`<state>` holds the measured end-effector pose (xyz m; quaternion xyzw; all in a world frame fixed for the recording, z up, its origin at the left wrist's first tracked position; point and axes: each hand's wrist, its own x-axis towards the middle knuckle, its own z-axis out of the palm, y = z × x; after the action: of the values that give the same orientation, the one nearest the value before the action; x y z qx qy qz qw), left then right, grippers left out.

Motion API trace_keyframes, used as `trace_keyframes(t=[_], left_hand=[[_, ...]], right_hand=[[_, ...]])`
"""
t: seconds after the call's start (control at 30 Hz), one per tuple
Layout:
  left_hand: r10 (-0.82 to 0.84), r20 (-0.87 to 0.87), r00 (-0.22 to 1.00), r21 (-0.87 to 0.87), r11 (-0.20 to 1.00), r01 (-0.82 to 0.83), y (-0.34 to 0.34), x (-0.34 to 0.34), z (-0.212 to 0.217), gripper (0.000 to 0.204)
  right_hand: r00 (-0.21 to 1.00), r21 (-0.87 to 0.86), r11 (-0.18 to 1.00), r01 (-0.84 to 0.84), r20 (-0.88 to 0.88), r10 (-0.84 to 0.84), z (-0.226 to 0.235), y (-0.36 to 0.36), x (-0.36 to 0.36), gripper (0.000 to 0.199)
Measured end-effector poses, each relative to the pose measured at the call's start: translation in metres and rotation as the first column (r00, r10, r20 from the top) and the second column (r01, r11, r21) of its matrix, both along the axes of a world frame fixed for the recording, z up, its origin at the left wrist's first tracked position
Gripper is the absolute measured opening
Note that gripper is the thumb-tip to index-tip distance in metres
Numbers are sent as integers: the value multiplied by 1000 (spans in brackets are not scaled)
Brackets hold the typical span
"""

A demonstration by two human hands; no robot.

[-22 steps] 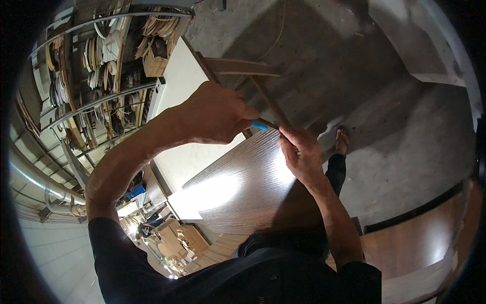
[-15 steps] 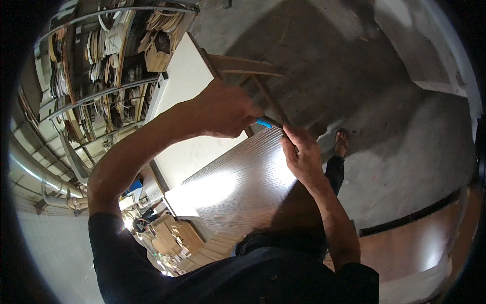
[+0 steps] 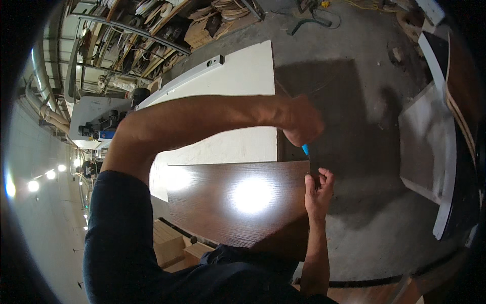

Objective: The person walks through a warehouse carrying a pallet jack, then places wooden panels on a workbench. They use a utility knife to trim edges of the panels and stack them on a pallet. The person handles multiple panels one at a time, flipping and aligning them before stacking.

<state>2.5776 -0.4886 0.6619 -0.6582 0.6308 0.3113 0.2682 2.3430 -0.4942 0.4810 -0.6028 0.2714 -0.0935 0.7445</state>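
My left hand (image 3: 304, 120) is closed in a fist past the far right corner of a dark wood-grain panel (image 3: 228, 218). A bit of a blue tool (image 3: 305, 149) pokes out below the fist; its kind does not show. Between my two hands, along the panel's right end, runs a thin dark strip (image 3: 313, 164). The thumb and fingers of my right hand (image 3: 318, 195) pinch the strip's near end at the panel's edge. Beyond the panel lies a white board (image 3: 243, 76).
A silver spirit level (image 3: 195, 71) rests on the white board. Shelves (image 3: 136, 35) of rolled strips stand at the far left, and white-edged panels (image 3: 430, 147) at the right. A dark stand-like piece (image 3: 309, 23) is on the far floor.
My view has turned, so the panel now lies more level. The left fist has swung from left of the right hand to beyond it, with the blue tool still in it.
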Motion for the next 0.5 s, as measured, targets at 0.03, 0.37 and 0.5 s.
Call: trace_keyframes(t=[0.03, 0.37, 0.5], left_hand=[[-7, 52, 999, -104, 995, 12, 17, 5, -10, 13], [955, -23, 297, -727, 188, -661, 187, 121, -93, 43], [997, 4, 73, -742, 52, -669, 242, 167, -141, 44]], right_hand=[[999, -55, 998, -31, -19, 30, 1, 0, -4, 39], [968, -463, 858, -223, 2, 252, 7, -14, 17, 41], [934, -326, 878, -351, -62, 351, 10, 0, 30, 48]])
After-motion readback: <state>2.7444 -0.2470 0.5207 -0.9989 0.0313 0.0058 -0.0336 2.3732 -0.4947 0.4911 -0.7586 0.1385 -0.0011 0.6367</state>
